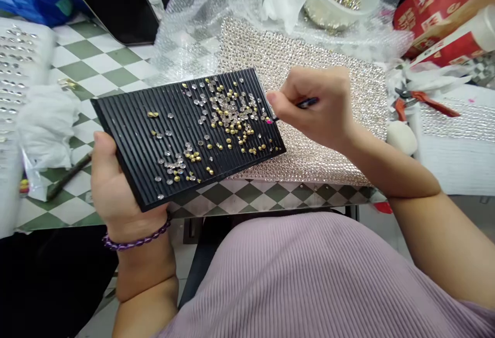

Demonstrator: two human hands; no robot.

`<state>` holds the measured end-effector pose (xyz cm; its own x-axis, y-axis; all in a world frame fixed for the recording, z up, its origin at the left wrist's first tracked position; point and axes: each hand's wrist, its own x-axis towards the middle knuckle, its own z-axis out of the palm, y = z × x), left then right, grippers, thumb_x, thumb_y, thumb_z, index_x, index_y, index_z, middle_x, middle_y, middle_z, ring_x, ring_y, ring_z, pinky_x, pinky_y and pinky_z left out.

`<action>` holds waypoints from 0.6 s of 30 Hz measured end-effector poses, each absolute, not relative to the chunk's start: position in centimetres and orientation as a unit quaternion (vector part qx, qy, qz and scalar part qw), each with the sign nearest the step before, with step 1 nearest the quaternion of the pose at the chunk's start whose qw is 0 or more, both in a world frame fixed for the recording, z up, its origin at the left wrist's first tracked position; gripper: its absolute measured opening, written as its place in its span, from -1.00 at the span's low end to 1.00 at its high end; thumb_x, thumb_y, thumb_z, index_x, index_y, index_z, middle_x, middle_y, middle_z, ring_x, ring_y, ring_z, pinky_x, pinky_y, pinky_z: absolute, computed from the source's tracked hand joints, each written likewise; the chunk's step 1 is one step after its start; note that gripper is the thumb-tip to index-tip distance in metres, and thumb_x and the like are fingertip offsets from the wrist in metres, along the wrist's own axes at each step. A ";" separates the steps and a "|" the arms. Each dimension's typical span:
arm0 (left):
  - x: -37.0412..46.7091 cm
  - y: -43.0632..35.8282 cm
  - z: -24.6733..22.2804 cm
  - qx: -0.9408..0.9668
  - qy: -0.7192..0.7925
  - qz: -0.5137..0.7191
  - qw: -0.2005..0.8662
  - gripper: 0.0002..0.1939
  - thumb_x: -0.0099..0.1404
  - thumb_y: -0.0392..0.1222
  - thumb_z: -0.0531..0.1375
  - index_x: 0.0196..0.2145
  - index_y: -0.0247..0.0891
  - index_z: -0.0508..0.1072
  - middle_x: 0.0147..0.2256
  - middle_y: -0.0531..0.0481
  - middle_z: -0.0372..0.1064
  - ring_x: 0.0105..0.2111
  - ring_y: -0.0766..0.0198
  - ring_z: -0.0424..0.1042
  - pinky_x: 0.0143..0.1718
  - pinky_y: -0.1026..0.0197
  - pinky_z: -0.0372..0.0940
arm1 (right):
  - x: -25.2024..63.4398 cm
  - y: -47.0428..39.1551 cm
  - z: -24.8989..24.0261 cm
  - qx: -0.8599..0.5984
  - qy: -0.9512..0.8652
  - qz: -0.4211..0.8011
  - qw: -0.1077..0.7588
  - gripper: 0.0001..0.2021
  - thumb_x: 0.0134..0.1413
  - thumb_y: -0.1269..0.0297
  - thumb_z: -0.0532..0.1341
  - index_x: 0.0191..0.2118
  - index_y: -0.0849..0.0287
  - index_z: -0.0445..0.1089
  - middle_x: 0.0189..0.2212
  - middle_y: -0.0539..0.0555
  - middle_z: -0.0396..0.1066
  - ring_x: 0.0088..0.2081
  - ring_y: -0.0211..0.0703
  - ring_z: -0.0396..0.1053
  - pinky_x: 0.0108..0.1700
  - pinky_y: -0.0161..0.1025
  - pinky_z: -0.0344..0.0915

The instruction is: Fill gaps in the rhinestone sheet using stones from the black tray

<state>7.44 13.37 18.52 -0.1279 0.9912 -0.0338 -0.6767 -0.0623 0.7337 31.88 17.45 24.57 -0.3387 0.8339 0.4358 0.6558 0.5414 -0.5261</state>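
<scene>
My left hand (119,188) grips a black ridged tray (131,137) by its left end, thumb on the near edge and the other fingers hidden beneath. The tray is tilted above the table. Loose rhinestones (232,111), some clear side up and some gold side up, lie scattered over its grooves, thickest toward the right. Over the tray's right end, my right hand (319,106) is closed around a thin dark pen-like stick with a pink tip (269,121). That tip is down among the stones. Behind and below the right hand spreads a sheet covered in sparkling rhinestones (309,163).
A clear tub (342,13) of gold-backed stones stands at the back on bubble wrap (185,34). Orange-handled pliers (425,102) and a white rounded object (401,138) lie right. White boards with stones (19,80) sit left. A red paper bag (436,3) stands back right.
</scene>
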 end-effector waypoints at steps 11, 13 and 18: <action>7.5 13.3 18.7 0.283 0.309 0.658 0.626 -0.54 0.43 -0.09 -0.21 -0.02 -0.43 0.33 -0.13 0.00 0.43 -0.01 0.30 0.38 0.16 0.19 0.17 | 31.0 18.6 24.7 -0.430 -0.831 0.125 0.329 -0.62 0.14 0.31 0.10 -0.62 0.21 -0.04 -0.67 -0.09 -0.04 -0.58 -0.47 0.01 -0.49 -0.44 0.05; 7.4 13.3 18.6 0.279 0.314 0.658 0.625 -0.54 0.43 -0.08 -0.20 -0.01 -0.43 0.33 -0.12 -0.01 0.43 -0.01 0.29 0.38 0.16 0.19 0.19 | 31.0 18.8 24.5 -0.417 -0.840 0.126 0.323 -0.62 0.13 0.31 0.11 -0.63 0.22 -0.03 -0.67 -0.09 -0.03 -0.58 -0.48 0.01 -0.49 -0.44 0.05; 7.2 13.4 18.5 0.271 0.334 0.659 0.616 -0.55 0.42 -0.07 -0.16 -0.04 -0.43 0.36 -0.15 -0.01 0.45 -0.03 0.31 0.40 0.12 0.24 0.23 | 31.6 18.5 25.4 -0.436 -0.803 0.104 0.392 -0.61 0.15 0.21 0.13 -0.62 0.21 0.01 -0.66 -0.08 0.07 -0.60 -0.48 0.08 -0.54 -0.44 0.06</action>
<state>7.23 13.37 18.50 -0.0935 0.9941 -0.0551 -0.6319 -0.0164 0.7749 31.60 18.47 25.44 -0.3118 0.7821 0.5395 0.6186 0.5981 -0.5095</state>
